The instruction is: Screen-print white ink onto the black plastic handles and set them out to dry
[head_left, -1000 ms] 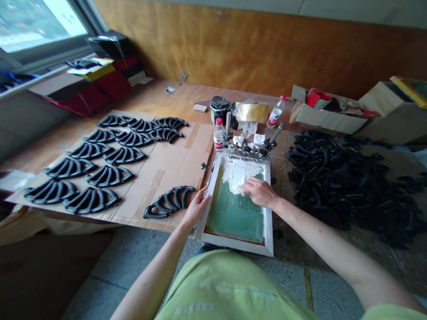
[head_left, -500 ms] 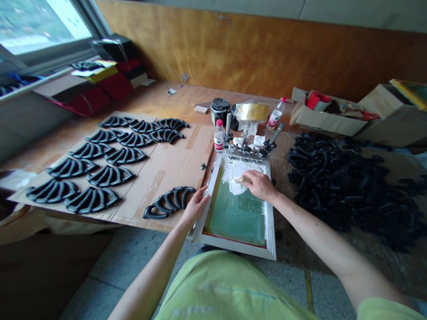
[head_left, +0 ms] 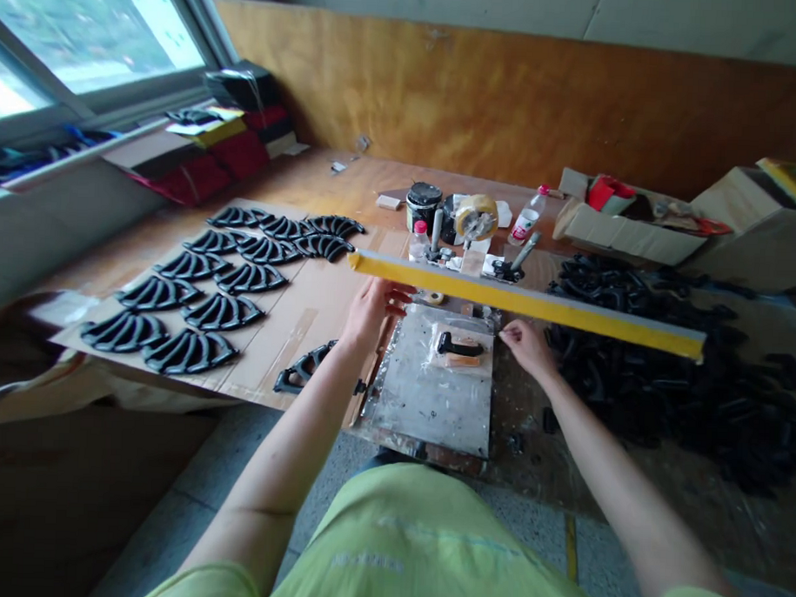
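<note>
The screen printing frame [head_left: 528, 301] is raised and seen edge-on, as a long yellow bar with a grey upper edge. My left hand [head_left: 370, 313] is at its left end, fingers curled under and against it. Beneath lies a grey metal base plate [head_left: 427, 395]. A small curved black plastic piece [head_left: 460, 345] rests there on a taped, tan-coloured holder [head_left: 462, 361]. To the right of this piece, my right hand [head_left: 525, 345] has its fingertips pinched together, apart from the piece; anything between them is too small to make out. The squeegee is out of sight.
Black fan-shaped racks of pieces [head_left: 191, 352] lie in rows on cardboard [head_left: 266, 329] at left. A heap of black parts [head_left: 662, 377] covers the right side. Behind stand a paint tub [head_left: 424, 208], a bottle [head_left: 529, 216], a tape roll [head_left: 476, 218] and an open carton [head_left: 628, 241].
The screen printing frame has swung up off the base plate, uncovering the black piece. My left hand moved up with it. My right hand left the squeegee and moved right, beside the plate.
</note>
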`<state>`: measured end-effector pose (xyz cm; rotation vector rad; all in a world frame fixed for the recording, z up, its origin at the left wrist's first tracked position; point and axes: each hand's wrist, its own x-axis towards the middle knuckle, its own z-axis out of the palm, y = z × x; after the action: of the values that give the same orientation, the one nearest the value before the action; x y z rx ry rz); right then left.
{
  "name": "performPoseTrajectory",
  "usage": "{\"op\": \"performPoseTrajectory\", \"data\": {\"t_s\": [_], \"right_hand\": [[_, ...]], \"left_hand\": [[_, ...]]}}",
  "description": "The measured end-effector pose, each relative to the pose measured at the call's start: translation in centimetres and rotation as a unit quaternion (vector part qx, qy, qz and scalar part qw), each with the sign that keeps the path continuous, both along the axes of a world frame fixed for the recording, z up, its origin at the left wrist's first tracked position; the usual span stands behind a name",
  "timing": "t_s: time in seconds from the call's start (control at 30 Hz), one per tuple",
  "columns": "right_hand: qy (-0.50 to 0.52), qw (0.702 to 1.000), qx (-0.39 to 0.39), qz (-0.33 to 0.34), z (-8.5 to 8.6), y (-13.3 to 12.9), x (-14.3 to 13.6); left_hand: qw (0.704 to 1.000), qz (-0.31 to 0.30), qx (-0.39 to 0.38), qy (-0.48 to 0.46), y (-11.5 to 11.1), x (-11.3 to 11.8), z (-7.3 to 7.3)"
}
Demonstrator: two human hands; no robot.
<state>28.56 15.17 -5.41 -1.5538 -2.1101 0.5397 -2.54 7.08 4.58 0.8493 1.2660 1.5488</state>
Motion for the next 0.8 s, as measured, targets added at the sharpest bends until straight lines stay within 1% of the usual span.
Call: {"op": "performPoseTrajectory", "data": {"t_s": [0.07, 0.1, 0.13, 0.17, 0.2, 0.23, 0.3, 0.33, 0.37, 0.4, 0.43, 0.5, 0.53, 0.6, 0.67, 0.7, 0.77, 0.8], "right_hand": [[-0.016, 0.997, 0.006, 0.08, -2.1, -2.0, -1.5], [-0.032, 0.993, 0.015, 0.113, -2.6, -2.7, -2.3], [-0.047, 0.989, 0.026, 0.137, -2.8, -3.2, -2.9], [-0.059, 0.986, 0.036, 0.154, -2.7, -3.5, -3.4], [-0.061, 0.984, 0.044, 0.163, -2.2, -3.8, -3.9], [-0.054, 0.982, 0.053, 0.173, -1.5, -4.1, -4.3], [-0.027, 0.974, 0.076, 0.21, 0.1, -5.3, -5.6], [-0.014, 0.968, 0.089, 0.236, 0.8, -6.3, -6.5], [-0.006, 0.959, 0.101, 0.266, 1.3, -7.4, -7.6], [0.0, 0.948, 0.11, 0.299, 1.6, -8.7, -8.9], [0.004, 0.936, 0.115, 0.333, 1.6, -10.0, -10.4], [0.018, 0.912, 0.111, 0.394, 1.1, -12.2, -13.6], [0.027, 0.904, 0.103, 0.414, 0.6, -12.9, -15.3], [0.036, 0.895, 0.079, 0.437, -0.5, -13.4, -18.9], [0.016, 0.894, 0.059, 0.443, -1.7, -13.2, -22.7], [-0.009, 0.895, 0.051, 0.443, -2.2, -12.9, -24.5], [-0.084, 0.899, 0.035, 0.428, -3.1, -12.7, -28.2], [-0.126, 0.902, 0.027, 0.412, -3.6, -12.8, -29.9]], "left_hand": [[1.0, 0.023, 0.007, -0.002, 0.4, 0.5, 0.1], [0.999, 0.034, 0.004, -0.005, 0.1, 0.8, -0.3], [0.999, 0.043, -0.005, -0.009, -0.6, 1.2, -1.0], [0.999, 0.044, -0.025, -0.01, -1.6, 1.6, -1.9], [0.998, 0.027, -0.059, -0.012, -2.8, 2.2, -2.9], [0.994, -0.002, -0.106, -0.018, -4.3, 2.9, -4.1], [0.976, -0.067, -0.199, -0.052, -7.3, 4.5, -6.4], [0.967, -0.082, -0.228, -0.081, -8.7, 5.3, -7.5], [0.962, -0.073, -0.238, -0.114, -10.0, 5.9, -8.4], [0.961, -0.04, -0.232, -0.144, -11.0, 6.2, -9.1], [0.961, 0.004, -0.219, -0.167, -11.9, 6.1, -9.8], [0.957, 0.095, -0.202, -0.185, -13.5, 4.7, -11.0], [0.953, 0.135, -0.201, -0.183, -14.4, 3.3, -11.7], [0.939, 0.209, -0.22, -0.164, -16.4, -0.2, -13.1], [0.91, 0.293, -0.259, -0.139, -18.4, -4.0, -14.8], [0.892, 0.331, -0.28, -0.13, -19.2, -5.7, -15.7], [0.863, 0.38, -0.31, -0.123, -20.4, -8.6, -17.5], [0.856, 0.391, -0.316, -0.124, -20.8, -9.7, -18.2]]}}
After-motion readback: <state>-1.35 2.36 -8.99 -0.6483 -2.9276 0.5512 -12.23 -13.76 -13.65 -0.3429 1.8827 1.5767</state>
